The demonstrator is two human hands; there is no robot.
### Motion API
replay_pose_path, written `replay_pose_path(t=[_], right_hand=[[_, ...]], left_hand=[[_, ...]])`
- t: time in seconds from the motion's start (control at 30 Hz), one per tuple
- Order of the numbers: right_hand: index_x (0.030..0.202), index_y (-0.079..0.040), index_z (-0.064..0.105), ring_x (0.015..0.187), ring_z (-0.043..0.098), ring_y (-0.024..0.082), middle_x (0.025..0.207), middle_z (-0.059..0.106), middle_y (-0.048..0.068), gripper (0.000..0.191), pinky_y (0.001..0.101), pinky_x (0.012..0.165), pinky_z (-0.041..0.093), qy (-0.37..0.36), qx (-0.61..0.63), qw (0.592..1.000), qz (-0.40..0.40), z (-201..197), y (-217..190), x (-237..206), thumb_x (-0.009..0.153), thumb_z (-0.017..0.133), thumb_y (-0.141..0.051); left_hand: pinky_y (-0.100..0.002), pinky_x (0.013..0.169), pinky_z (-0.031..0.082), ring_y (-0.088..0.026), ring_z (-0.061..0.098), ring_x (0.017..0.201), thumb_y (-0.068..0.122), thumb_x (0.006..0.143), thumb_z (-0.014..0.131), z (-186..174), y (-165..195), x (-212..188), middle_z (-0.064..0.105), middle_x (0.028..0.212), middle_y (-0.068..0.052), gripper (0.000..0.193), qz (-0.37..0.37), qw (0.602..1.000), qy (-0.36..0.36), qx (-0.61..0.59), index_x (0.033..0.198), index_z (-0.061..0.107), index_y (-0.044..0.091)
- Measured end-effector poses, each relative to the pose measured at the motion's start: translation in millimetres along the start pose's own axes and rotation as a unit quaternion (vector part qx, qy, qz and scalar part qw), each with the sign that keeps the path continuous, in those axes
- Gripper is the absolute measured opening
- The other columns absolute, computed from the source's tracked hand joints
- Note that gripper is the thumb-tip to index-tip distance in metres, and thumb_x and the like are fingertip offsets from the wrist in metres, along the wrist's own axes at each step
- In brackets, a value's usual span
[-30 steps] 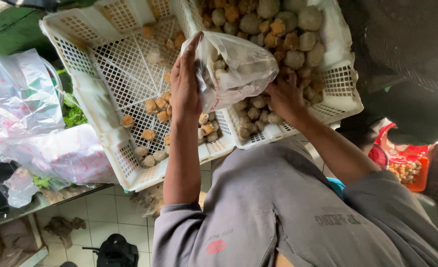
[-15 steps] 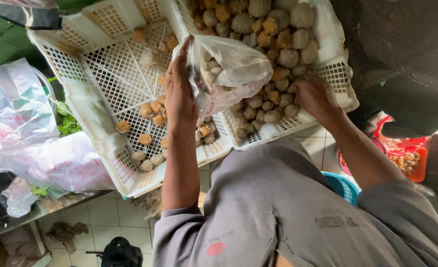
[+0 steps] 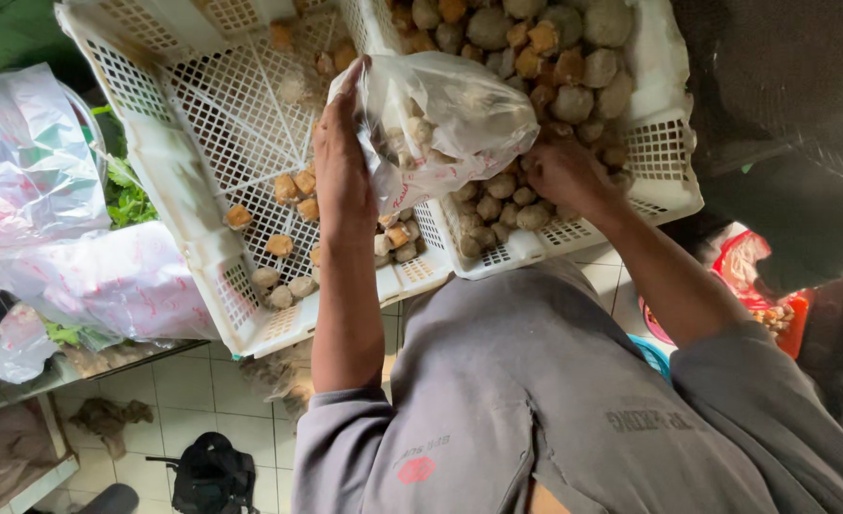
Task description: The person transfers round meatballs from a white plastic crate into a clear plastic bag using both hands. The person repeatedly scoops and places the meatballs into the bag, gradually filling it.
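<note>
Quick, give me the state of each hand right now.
Left hand: closed on the clear plastic bag, holding it.
Right hand: down among the round pieces in the white crate; grip cannot be told.

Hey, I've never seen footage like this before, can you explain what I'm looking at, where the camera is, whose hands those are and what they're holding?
There is no machine here. The camera sits on a person's head and looks down, so you see their grey long-sleeved shirt and both bare arms reaching forward.

The left hand grips the edge of a thin clear plastic bag partly filled with small round lumps. The right hand rests among pale and brown round lumps piled in the white slotted plastic crate on the right, beside the bag.

A second white slotted crate on the left holds only a few scattered lumps. Further left lie crumpled clear plastic bags and some green leaves. Below is a pale tiled floor.
</note>
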State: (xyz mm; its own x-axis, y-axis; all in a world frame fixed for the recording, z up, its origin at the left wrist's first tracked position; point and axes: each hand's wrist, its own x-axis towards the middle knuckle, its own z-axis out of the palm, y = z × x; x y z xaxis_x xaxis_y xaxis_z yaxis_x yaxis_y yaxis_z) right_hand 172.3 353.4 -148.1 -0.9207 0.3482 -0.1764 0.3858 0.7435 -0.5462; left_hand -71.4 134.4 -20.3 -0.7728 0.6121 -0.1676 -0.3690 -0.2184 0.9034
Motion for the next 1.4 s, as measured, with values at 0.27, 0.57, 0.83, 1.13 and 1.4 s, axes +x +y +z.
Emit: replay_pose_path(t=[0.27,0.57,0.83,1.13,1.4], right_hand=[[0.119,-0.002,0.069,0.105,0.071,0.035,0.110,0.075,0.018,0.031,0.0514,0.091,0.057,-0.149,-0.153,0.976,0.043,24,-11,25,0.091,0.069,-0.014],[0.128,-0.005,0.071,0.118,0.062,0.036,0.129,0.066,0.019,0.047,0.0493,0.099,0.047,-0.248,0.244,0.927,-0.142,-2,-37,30,0.084,0.079,-0.018],[0.126,-0.008,0.069,0.109,0.068,0.032,0.119,0.072,0.017,0.049,0.0448,0.093,0.055,-0.141,-0.057,0.986,-0.064,12,-27,17,0.079,0.072,-0.018],[0.116,-0.004,0.072,0.116,0.068,0.032,0.125,0.070,0.017,0.035,0.0451,0.097,0.056,-0.260,0.019,0.962,0.081,16,-45,16,0.082,0.070,-0.009],[0.133,0.002,0.058,0.125,0.054,0.044,0.136,0.058,0.029,0.050,0.0497,0.102,0.045,-0.069,0.025,0.996,-0.042,55,-71,25,0.083,0.059,0.000]], left_hand=[[-0.041,0.122,0.041,-0.028,0.050,0.143,0.037,0.112,0.045,3,1,-2,0.050,0.157,-0.018,0.056,-0.013,1.000,-0.001,-0.001,0.152,0.050,-0.001],[-0.039,0.122,0.041,-0.031,0.049,0.145,0.036,0.112,0.046,9,-1,0,0.048,0.160,-0.021,0.056,-0.021,1.000,-0.011,-0.017,0.153,0.050,-0.002],[-0.037,0.125,0.039,-0.025,0.049,0.146,0.032,0.114,0.042,3,-8,0,0.049,0.160,-0.020,0.053,-0.005,1.000,-0.012,-0.023,0.152,0.050,-0.004],[-0.038,0.119,0.045,-0.028,0.053,0.140,0.030,0.115,0.040,4,-10,4,0.049,0.158,-0.021,0.052,-0.016,0.998,-0.021,-0.049,0.153,0.049,-0.004],[-0.038,0.117,0.048,-0.027,0.055,0.139,0.032,0.113,0.040,14,-1,6,0.049,0.157,-0.024,0.054,-0.031,0.998,-0.029,-0.035,0.154,0.047,-0.003]])
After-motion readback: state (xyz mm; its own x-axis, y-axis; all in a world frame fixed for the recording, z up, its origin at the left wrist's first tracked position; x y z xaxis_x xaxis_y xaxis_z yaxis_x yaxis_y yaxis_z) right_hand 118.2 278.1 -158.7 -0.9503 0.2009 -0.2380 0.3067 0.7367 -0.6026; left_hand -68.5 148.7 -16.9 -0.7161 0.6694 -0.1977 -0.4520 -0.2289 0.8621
